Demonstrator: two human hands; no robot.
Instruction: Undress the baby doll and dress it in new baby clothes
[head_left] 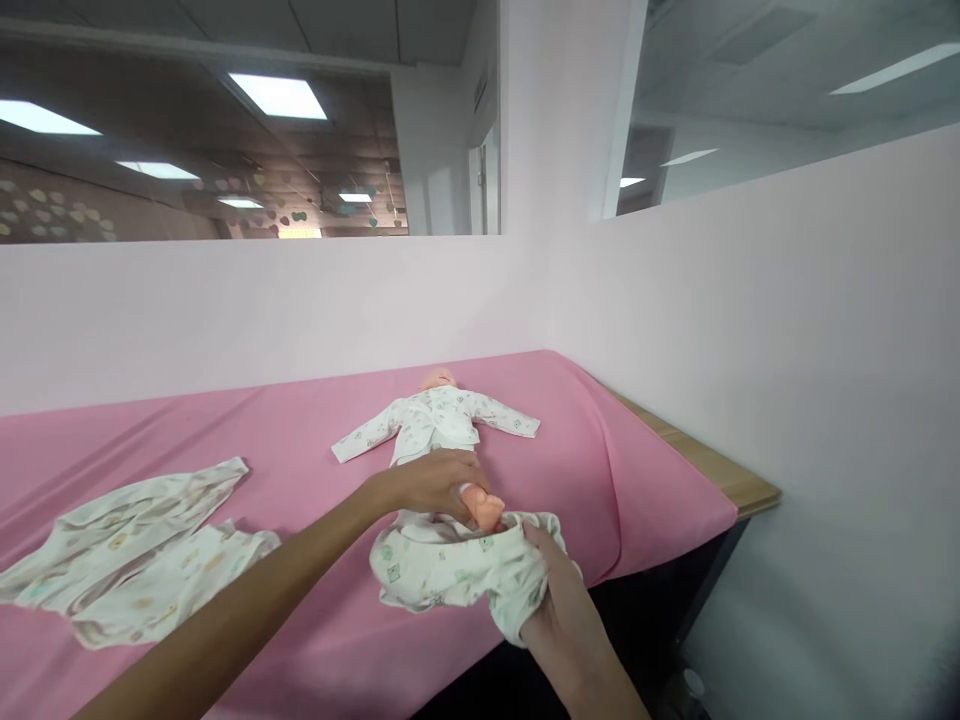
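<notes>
On a table draped in a pink cloth (225, 440), a baby doll (439, 415) lay on its back near the middle, head toward the pale partition wall (750, 330). The left hand (435, 480) was closed around the doll's leg (484, 508), whose foot poked out toward the near edge. The right hand (559, 590) pinched the bunched waistband of the small printed trousers (442, 570), which hung close to the cloth's front edge. At the right, the cloth ended and a strip of bare wooden tabletop (705, 460) showed against the wall. Open pink surface lay to the left, between the doll and a loose printed garment (135, 550) spread flat well apart from it. The doll's other leg was hidden under the left hand and the trousers; the right fingertips were buried in fabric.
</notes>
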